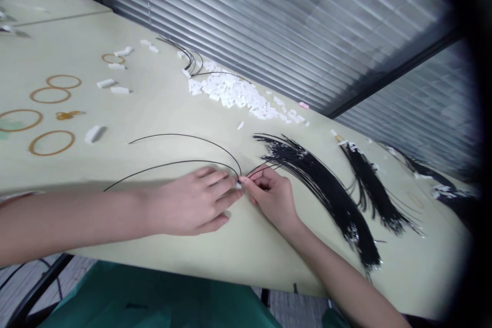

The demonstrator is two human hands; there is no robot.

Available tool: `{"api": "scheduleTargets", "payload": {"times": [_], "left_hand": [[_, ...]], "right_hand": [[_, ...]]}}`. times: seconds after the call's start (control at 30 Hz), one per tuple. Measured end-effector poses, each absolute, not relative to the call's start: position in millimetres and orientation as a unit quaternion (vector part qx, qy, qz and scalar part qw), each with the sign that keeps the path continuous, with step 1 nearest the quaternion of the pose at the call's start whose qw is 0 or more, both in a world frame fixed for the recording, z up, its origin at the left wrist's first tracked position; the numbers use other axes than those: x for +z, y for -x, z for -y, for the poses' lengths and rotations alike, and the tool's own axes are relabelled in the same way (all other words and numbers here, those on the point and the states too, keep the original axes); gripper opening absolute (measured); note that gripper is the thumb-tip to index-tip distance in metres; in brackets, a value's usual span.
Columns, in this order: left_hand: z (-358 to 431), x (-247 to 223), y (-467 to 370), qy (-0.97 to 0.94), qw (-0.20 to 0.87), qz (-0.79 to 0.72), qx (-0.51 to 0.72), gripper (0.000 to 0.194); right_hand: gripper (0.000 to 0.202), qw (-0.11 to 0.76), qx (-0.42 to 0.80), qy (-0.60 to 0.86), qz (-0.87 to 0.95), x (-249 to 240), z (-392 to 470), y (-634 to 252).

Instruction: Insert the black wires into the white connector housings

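Observation:
My left hand (202,200) is palm down, its fingertips at a tiny white connector (239,185). The index and middle fingers are at the connector, while the thumb is held apart. Pinched between thumb and finger, black wires (251,170) are in my right hand (274,195), right beside the connector. Two thin black wires (184,135) curve away leftward from that spot, over and behind my left hand. Just past my right hand lies a thick bundle of black wires (326,189) with bare metal ends.
A heap of small white connectors (234,89) lies along the window side, near a few loose wires (188,59). Rubber bands (52,142) and white pieces (92,134) are scattered at left. Another wire bundle (372,189) rests at right. Blinds (249,10) border the table.

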State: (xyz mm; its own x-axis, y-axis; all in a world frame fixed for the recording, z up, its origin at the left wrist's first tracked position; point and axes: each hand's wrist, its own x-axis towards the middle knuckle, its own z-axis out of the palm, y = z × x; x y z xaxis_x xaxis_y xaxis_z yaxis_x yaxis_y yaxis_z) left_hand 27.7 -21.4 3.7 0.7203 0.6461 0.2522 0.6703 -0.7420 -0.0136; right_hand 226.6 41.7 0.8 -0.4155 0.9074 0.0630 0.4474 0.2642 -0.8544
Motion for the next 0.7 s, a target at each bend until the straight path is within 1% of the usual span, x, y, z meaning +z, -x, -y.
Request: {"api": "scheduleTargets", "payload": {"times": [0.2,0.47,0.6,0.7], "left_hand": [[20.9,3.5,-28.5,0.925,0.057,0.356,-0.119,0.048],[20.4,3.7,-28.7,0.926,0.056,0.355,-0.119,0.047],[20.5,3.2,-28.0,0.926,0.058,0.351,-0.124,0.048],[20.1,3.1,-28.3,0.926,0.055,0.352,-0.121,0.048]], "right_hand": [[0.03,0.281,0.376,0.457,0.755,0.5,-42.2,-226.7],[0.03,0.271,0.375,0.455,0.761,-0.1,-41.8,-228.3],[0.028,0.27,0.365,0.448,0.77,-2.3,-42.7,-228.4],[0.024,0.273,0.332,0.429,0.795,-2.6,-43.2,-228.6]]}}
